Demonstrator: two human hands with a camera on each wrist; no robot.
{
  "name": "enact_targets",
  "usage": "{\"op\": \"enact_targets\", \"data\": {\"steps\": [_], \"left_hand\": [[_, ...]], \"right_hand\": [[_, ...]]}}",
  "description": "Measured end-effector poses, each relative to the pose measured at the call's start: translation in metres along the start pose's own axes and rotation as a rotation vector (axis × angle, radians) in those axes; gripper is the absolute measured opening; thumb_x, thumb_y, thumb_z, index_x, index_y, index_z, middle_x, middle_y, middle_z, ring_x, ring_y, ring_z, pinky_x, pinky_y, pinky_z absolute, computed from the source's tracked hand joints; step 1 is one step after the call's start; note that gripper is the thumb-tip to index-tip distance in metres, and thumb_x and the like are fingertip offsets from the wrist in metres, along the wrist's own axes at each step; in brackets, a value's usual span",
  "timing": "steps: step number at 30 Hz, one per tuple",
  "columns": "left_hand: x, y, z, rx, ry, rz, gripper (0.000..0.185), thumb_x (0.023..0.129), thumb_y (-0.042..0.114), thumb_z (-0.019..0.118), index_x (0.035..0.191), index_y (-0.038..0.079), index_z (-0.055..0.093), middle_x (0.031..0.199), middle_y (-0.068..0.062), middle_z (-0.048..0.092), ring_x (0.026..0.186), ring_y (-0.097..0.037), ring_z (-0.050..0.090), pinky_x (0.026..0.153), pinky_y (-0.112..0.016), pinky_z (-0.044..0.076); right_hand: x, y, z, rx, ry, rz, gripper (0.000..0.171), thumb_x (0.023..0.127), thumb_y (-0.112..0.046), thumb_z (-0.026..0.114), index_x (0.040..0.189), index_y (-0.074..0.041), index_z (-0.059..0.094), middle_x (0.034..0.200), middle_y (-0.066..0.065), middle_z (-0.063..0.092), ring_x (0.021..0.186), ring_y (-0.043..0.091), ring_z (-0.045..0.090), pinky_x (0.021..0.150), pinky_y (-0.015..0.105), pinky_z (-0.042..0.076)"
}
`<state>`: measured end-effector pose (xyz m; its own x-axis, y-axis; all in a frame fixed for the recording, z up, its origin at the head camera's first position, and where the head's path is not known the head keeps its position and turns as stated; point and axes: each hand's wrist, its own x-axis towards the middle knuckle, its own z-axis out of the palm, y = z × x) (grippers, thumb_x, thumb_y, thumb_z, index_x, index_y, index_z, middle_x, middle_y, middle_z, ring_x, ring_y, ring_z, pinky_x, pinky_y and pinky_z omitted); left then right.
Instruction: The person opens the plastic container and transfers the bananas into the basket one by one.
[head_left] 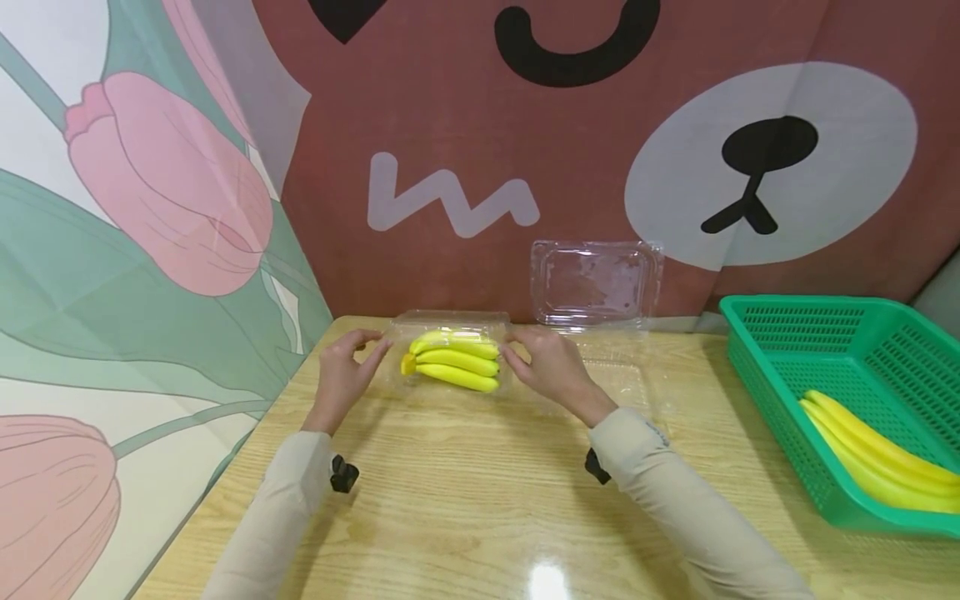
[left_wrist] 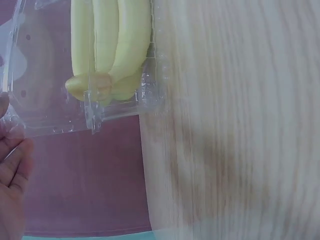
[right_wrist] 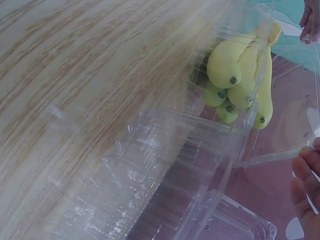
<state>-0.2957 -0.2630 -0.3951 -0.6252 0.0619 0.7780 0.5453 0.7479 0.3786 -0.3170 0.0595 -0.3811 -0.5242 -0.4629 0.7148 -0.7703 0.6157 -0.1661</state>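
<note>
A clear plastic clamshell container (head_left: 450, 327) sits near the back of the wooden table (head_left: 465, 500) with a bunch of yellow bananas (head_left: 454, 360) inside. Its lid stands partly raised. My left hand (head_left: 351, 360) is at the container's left end, thumb and curled fingers (left_wrist: 14, 165) at the lid's edge. My right hand (head_left: 546, 360) is at the right end, and its fingers (right_wrist: 306, 172) hold the lid's rim (right_wrist: 270, 158). The right wrist view shows the banana tips (right_wrist: 235, 75) through the plastic.
A second clear clamshell (head_left: 596, 282) stands open right of my right hand, its lid leaning on the printed cloth wall. A green plastic basket (head_left: 787, 333) at the table's right edge holds more bananas (head_left: 877, 462). The near table surface is bare wood.
</note>
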Motion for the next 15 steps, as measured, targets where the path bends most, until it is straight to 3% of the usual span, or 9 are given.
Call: {"op": "enact_targets", "data": {"steps": [8,15], "left_hand": [[0.005,0.0012,0.0055,-0.027,0.05,-0.014,0.018,0.084,0.009,0.077,0.092,-0.005,0.071,0.088,-0.017,0.07,0.08,-0.033,0.067,0.072,-0.048,0.055],[0.0094,0.0049,0.0071,-0.047,0.067,-0.041,0.019,0.084,0.011,0.077,0.093,-0.005,0.071,0.087,-0.017,0.071,0.078,-0.033,0.066,0.071,-0.047,0.055]], "right_hand": [[0.0037,0.0032,-0.0005,0.04,0.041,-0.033,0.013,0.087,-0.011,0.072,0.093,0.0,0.07,0.085,0.011,0.07,0.062,0.024,0.065,0.054,0.032,0.053],[0.0074,0.0063,-0.0016,0.106,0.11,-0.065,0.01,0.087,-0.006,0.071,0.091,0.002,0.07,0.086,0.014,0.071,0.069,0.027,0.068,0.06,0.035,0.056]]}}
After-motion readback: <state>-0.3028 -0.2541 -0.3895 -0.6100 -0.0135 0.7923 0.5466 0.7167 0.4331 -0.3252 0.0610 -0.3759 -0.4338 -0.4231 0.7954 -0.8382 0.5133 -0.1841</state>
